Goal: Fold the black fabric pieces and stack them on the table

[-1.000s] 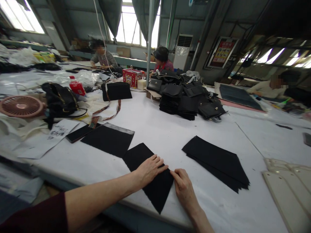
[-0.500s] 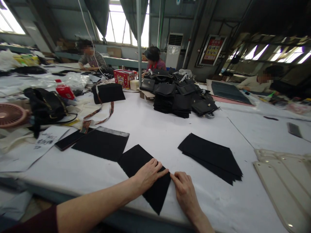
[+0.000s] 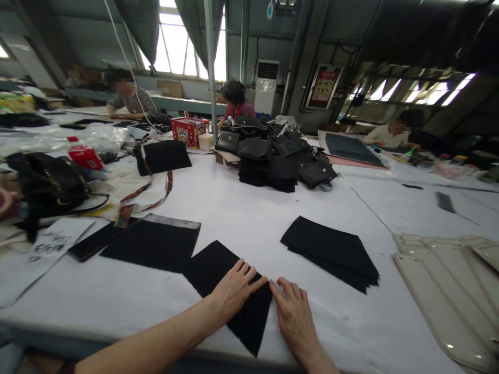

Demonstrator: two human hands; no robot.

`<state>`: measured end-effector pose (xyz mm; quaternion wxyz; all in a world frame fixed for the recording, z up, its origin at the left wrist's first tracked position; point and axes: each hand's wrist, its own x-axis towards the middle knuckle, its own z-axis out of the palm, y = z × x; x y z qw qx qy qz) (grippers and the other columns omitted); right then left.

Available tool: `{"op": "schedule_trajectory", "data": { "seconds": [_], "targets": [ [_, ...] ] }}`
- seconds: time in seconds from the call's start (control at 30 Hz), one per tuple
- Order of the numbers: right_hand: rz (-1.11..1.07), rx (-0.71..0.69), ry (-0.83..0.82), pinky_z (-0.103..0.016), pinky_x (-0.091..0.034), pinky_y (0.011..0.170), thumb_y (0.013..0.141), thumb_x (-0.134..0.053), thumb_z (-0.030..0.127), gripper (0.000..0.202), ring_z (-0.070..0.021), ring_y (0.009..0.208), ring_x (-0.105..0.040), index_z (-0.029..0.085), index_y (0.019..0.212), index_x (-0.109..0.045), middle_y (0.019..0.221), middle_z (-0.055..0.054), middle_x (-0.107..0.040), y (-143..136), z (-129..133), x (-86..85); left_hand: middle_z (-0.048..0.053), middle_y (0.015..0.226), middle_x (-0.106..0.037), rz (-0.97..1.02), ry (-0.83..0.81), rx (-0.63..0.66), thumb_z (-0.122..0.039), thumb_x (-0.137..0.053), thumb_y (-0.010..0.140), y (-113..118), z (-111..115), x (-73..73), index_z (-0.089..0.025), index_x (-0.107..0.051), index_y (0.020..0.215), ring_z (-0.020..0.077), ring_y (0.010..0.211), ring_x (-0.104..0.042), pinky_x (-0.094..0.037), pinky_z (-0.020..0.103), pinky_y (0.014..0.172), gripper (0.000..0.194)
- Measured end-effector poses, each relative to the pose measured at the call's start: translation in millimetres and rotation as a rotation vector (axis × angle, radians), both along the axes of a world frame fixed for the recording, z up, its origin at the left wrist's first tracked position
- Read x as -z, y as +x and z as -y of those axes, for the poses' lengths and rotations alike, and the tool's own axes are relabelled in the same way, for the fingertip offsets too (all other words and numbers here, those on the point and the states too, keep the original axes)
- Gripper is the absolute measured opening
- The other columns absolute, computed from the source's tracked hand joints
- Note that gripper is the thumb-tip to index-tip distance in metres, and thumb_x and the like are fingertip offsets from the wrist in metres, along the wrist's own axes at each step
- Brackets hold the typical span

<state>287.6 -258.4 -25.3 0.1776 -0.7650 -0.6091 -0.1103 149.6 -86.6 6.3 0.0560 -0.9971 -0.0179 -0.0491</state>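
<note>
Glares white through window [image 3: 171, 44]; spreads softly over pale tabletop [image 3: 234, 208]; dims toward upper right; blurs, stretches near edges.

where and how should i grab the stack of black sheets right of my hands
Probably best at the near right corner of the stack, coming low from the right and pinching all layers together. It lies flat on the white table, and the sheet ends are staggered at that corner, so it should be easiest to get under.
</note>
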Motion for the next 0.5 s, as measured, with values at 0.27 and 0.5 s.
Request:
{"op": "schedule_trajectory", "data": {
  "seconds": [0.27,0.5],
  "targets": [
    [-0.038,0.088,-0.06,-0.037,-0.038,0.076,0.072,-0.048,0.001,0.039,-0.0221,0.086,-0.054,0.025,0.096,-0.066,0.096,-0.005,-0.064,1.8,-19.1,-27.1,0.006,0.105,-0.061,0.021,-0.208,-0.292,-0.013,-0.046,0.088,-8.5,-55.8,-15.9,-0.021,-0.06,0.102,0.0222,0.097,-0.058,-0.039,0.042,0.095,0.022],
    [-0.04,0.044,0.124,-0.035,-0.04,0.087,0.08,-0.063,0.025,0.042,-0.0216,0.097,-0.056,0.027,0.121,-0.054,0.107,-0.001,-0.065,-10.3,-67.6,-11.5,0.006,0.099,-0.065,-0.011,-0.419,-0.299,-0.019,-0.046,0.086,-4.2,-26.5,-1.4,-0.023,-0.06,0.098,0.0238,0.093,-0.059,-0.043,0.036,0.085,0.019]
  ]
}}
